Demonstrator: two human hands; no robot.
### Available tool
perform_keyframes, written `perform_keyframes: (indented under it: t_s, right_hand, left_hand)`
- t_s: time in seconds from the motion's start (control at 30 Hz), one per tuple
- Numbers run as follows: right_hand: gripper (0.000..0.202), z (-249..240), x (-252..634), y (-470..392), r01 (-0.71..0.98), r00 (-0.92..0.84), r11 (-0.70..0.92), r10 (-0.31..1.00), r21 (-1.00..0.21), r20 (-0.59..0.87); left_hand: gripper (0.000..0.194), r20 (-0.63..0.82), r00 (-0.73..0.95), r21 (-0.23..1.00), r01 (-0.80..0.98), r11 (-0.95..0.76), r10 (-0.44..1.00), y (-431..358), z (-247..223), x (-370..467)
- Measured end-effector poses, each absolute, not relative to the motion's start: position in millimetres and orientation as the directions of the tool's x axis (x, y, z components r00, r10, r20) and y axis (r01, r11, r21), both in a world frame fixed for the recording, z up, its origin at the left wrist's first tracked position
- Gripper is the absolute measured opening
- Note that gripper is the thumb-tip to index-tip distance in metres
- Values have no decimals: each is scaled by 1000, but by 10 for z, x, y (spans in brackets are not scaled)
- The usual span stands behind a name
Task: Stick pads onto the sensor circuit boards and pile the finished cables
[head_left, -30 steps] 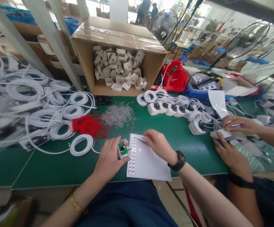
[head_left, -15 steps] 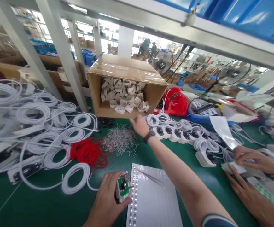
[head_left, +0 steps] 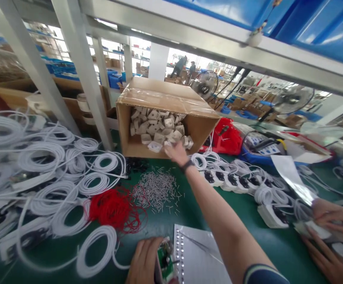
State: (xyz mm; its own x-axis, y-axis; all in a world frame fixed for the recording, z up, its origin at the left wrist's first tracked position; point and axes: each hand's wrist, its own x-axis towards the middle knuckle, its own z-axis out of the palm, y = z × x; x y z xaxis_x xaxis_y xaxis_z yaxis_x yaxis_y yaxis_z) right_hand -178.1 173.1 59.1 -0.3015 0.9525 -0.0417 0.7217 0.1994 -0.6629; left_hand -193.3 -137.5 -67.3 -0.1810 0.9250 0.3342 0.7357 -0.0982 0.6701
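My left hand (head_left: 143, 260) is wrapped round a small housing with a green circuit board (head_left: 165, 260), low in the view. My right hand (head_left: 177, 154), with a dark band at the wrist, reaches to the front opening of a cardboard box (head_left: 167, 94). Its fingers are among the white plastic covers (head_left: 159, 128) heaped inside; blur hides whether they grip one. Beside the housing lies a white sheet (head_left: 201, 256) with a row of round metal pieces along its left edge. Thin tweezers (head_left: 199, 244) rest on that sheet.
Small metal pins (head_left: 156, 189) and tangled red wire (head_left: 112, 211) lie on the green table. White cable coils (head_left: 97, 250) crowd the left. A row of white sockets (head_left: 230, 180) stands on the right, near a co-worker's hands (head_left: 328, 236). A metal shelf crosses overhead.
My right hand has moved from below the box's front edge up into its opening, among the covers. The view has shifted, so the housing in my left hand sits lower.
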Motion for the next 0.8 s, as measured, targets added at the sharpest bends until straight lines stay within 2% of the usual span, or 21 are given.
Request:
perform_keyframes:
  t_s: [0.13,0.2,0.3,0.4,0.47,0.57,0.67,0.8]
  right_hand:
    - [50,515,-723,995,583,-432,318,901,-748,46]
    - [52,364,-107,703,607,-353,272,934,-747,54]
    - [50,132,684,431,744,-155,105,988,-660,-18]
    - [44,49,1183,304,806,-116,63,992,-588,-53]
    - [42,87,1363,273,805,-178,115,983,-582,-52]
    - [51,177,1480,275,783,-267,206,964,-587,-18]
    - [50,148,1450,292,800,-203,188,978,-570,38]
    - [62,-55,1244,316,832,-116,148,989,-536,92]
  left_hand:
    - [65,226,-199,694,720,-14,954,-1396,-451,-1932]
    - [60,199,-231,702,712,26,952,-1395,-373,-1913]
    - [55,185,-243,707,706,43,952,-1386,-319,-1898]
    - [55,173,-256,715,697,58,951,-1376,-319,-1903]
    - [59,146,-279,733,675,86,949,-1380,-328,-1914]
    - [71,91,-325,790,599,131,941,-1411,-338,-1930]
    - [83,80,-366,838,528,136,927,-1448,-333,-1932]
    - [73,133,-353,827,554,92,926,-1498,-249,-1898]
